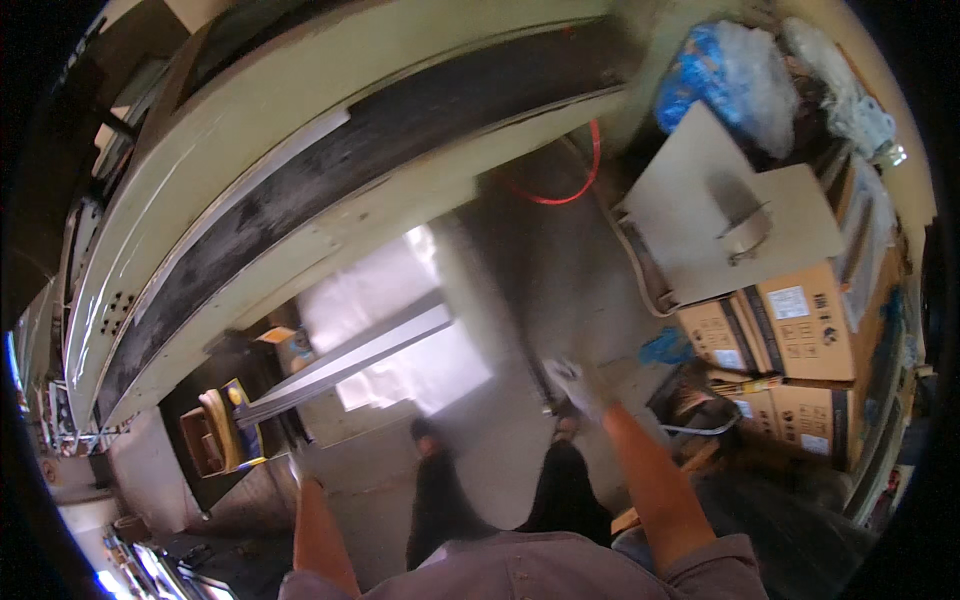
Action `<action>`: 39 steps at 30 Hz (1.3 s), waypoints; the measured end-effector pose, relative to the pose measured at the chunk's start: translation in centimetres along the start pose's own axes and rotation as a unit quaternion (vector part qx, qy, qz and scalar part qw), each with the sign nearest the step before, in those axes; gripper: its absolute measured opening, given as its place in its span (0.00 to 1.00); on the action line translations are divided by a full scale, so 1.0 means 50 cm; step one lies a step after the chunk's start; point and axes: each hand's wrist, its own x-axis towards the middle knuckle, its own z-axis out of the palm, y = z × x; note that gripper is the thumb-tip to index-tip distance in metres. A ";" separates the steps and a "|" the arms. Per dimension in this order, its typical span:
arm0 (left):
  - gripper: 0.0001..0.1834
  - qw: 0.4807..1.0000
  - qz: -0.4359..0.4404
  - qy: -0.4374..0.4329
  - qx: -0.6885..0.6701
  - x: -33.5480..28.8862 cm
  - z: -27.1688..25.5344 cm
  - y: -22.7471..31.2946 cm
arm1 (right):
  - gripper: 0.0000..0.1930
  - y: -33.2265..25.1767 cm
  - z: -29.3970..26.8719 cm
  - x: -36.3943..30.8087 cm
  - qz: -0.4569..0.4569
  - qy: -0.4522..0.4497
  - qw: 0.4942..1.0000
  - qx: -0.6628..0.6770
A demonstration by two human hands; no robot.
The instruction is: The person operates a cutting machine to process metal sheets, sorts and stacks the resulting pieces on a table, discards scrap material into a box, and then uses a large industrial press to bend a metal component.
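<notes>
My right hand, in a pale glove, hangs over the floor to the right of my legs. It is slightly blurred; its fingers look loosely stretched out, with nothing visible in them. A thin dark bar runs just left of its fingertips; I cannot tell whether they touch. Only a pale sliver of my left hand shows above the forearm, its fingers hidden. Closest to it are a long grey metal strip, slanting up to the right, and an open carton with a yellow-and-blue edge.
A large pale machine frame with a dark band curves across the upper left. Stacked brown cartons stand at right, under open cardboard flaps. Blue and clear plastic bags lie above. A red hose loops near the machine.
</notes>
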 end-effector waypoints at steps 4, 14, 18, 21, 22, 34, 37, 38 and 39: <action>0.30 0.848 -0.192 -0.086 -0.486 -0.195 -0.024 0.320 | 0.19 0.397 -0.313 -0.186 0.022 0.031 0.923 -0.383; 0.25 0.848 0.208 0.042 -0.486 -0.248 -0.383 0.879 | 0.16 0.411 -0.563 -0.301 -0.027 0.025 0.768 -0.639; 0.22 0.838 0.282 0.060 -0.463 -0.273 -0.541 1.038 | 0.17 0.348 -0.534 -0.201 -0.050 0.086 0.944 -0.314; 0.21 0.832 0.332 0.101 -0.434 -0.249 -0.670 1.150 | 0.19 0.210 -0.562 -0.082 -0.040 0.027 0.930 -0.364; 0.21 0.835 0.342 0.113 -0.416 -0.244 -0.726 1.198 | 0.19 0.162 -0.577 -0.025 -0.063 0.020 0.945 -0.320; 0.35 0.844 0.474 0.240 -0.072 0.158 -1.109 1.816 | 0.14 -0.212 -0.869 1.053 -0.117 0.054 0.904 -0.407; 0.40 0.846 0.498 0.191 -0.020 0.204 -1.168 1.903 | 0.13 -0.221 -0.987 1.296 -0.126 0.157 0.870 -0.450; 0.41 0.845 0.506 0.175 -0.006 0.208 -1.177 1.916 | 0.13 -0.225 -1.020 1.362 -0.148 0.205 0.850 -0.462; 0.40 0.847 0.502 0.172 -0.027 0.217 -1.172 1.907 | 0.12 -0.272 -1.008 1.398 -0.171 0.194 0.813 -0.521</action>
